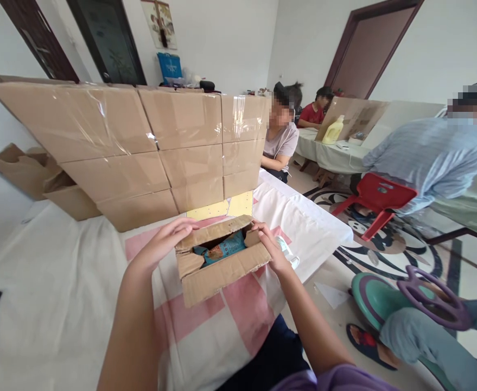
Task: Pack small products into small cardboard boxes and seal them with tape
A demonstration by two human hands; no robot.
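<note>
A small cardboard box [220,278] with its flaps folded outward sits on the cloth-covered table in front of me. Inside it lies a blue packet [227,247] with printing on it; its lower part is hidden by the near flap. My left hand [169,239] holds the box at its far left corner, fingertips on the far flap. At the right end, my right hand [268,244] grips the edge by the side flap, fingers bent over it. Behind the right hand, a white and pale green thing [289,252] lies on the table, partly covered.
A tall wall of taped cardboard [140,155] stands behind the box, with a yellow sheet [222,208] at its foot. Open cartons [73,195] are at the left. People sit beyond; a red stool [385,193] and a green and purple ride-on toy [379,298] are to the right.
</note>
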